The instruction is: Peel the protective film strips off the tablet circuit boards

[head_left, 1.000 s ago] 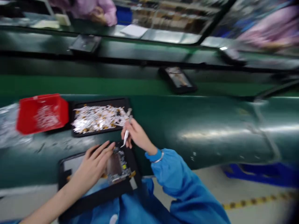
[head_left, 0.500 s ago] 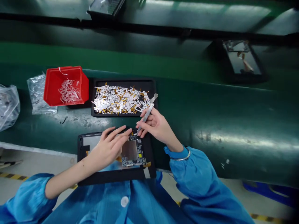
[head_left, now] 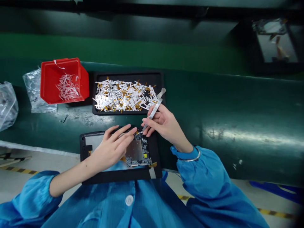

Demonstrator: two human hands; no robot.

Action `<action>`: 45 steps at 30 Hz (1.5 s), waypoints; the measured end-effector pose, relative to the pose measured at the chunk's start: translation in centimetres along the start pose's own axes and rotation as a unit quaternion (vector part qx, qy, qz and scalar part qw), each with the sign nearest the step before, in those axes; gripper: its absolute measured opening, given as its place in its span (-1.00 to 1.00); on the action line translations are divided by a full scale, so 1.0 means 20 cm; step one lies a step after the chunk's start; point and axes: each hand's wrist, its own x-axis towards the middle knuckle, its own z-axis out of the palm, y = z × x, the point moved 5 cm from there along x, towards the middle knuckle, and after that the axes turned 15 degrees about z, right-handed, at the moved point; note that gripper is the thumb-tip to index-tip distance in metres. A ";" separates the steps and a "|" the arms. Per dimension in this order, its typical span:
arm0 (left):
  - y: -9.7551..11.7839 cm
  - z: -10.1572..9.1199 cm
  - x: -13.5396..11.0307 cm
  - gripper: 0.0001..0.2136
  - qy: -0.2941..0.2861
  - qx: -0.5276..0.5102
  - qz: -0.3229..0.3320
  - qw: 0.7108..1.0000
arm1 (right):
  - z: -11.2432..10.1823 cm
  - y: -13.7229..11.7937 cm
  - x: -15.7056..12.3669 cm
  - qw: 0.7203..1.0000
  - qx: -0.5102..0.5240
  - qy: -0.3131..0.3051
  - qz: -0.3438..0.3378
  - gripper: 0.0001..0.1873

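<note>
An opened black tablet [head_left: 95,144] lies at the near table edge, its circuit board [head_left: 139,152] exposed. My left hand [head_left: 111,148] rests flat on it, fingers stretched toward the board's top edge. My right hand [head_left: 163,123] is closed on metal tweezers [head_left: 153,110], whose tips point down at the board's upper corner beside my left fingertips. Just behind lies a black tray [head_left: 159,77] heaped with several small white and gold flex strips [head_left: 123,95].
A red bin [head_left: 47,82] with white strips stands left of the tray, next to clear plastic bags [head_left: 8,104]. Another opened tablet [head_left: 275,44] lies on the green conveyor [head_left: 142,50] at the far right. Floor with yellow striped tape shows below the table edge.
The view has swung down and steadied on the bench. My right hand has brought the tweezers from the strip tray to the board's top edge; my left hand stays on the tablet.
</note>
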 end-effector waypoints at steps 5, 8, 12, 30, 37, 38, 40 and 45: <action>0.00 0.00 0.01 -0.78 0.002 -0.001 0.004 1.000 | 0.01 0.00 0.00 1.000 -0.014 -0.010 0.002 -0.60; 0.01 -0.02 0.01 -0.77 0.010 0.003 0.007 1.000 | 0.01 -0.01 0.00 1.000 -0.005 -0.004 -0.007 -0.59; 0.02 -0.05 0.02 -0.76 0.011 0.036 0.028 0.999 | 0.00 -0.01 -0.01 1.000 -0.005 0.005 -0.009 -0.59; 0.04 -0.03 0.01 -0.63 -0.038 0.106 0.039 0.993 | 0.01 -0.02 -0.03 0.997 -0.043 0.034 -0.050 -0.65; 0.04 -0.03 0.01 -0.69 -0.035 0.106 0.052 0.992 | 0.02 -0.01 -0.05 0.995 -0.049 0.056 -0.069 -0.69; 0.04 -0.03 0.01 -0.68 -0.040 0.106 0.049 0.992 | 0.02 -0.01 -0.05 0.995 -0.051 0.056 -0.072 -0.69; 0.04 -0.03 0.01 -0.67 -0.046 0.105 0.047 0.992 | 0.02 -0.02 -0.05 0.994 -0.052 0.052 -0.076 -0.68; 0.02 -0.04 0.03 -0.63 -0.043 0.080 0.030 0.995 | 0.02 -0.02 -0.03 0.996 -0.034 0.033 -0.070 -0.63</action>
